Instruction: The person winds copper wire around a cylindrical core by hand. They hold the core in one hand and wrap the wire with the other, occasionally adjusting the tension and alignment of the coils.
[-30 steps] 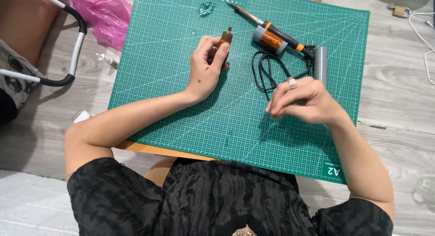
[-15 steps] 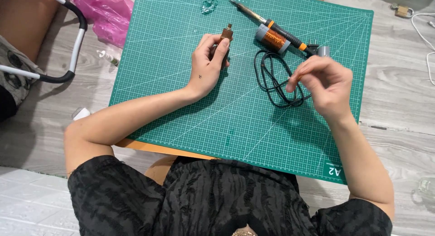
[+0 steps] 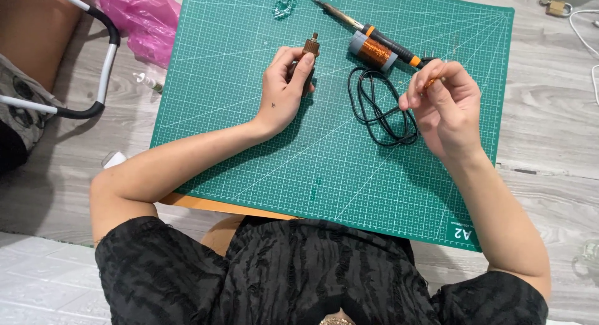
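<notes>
While the left hand (image 3: 286,91) rests on the green cutting mat (image 3: 249,144), its fingers are curled around a small brown cylindrical part (image 3: 310,49) with a thin pin on top, which stands out above the fingertips. Raised a little above the mat, the right hand (image 3: 446,103) has its thumb and fingers pinched together on a small orange piece (image 3: 432,83), too small to tell what it is. Between both hands a black coiled cable (image 3: 380,106) lies on the mat. Just above it lies a soldering iron (image 3: 368,30) with black and orange handle, touching a spool of copper wire (image 3: 373,51). A pink plastic bag (image 3: 138,19) lies on the floor, left of the mat
</notes>
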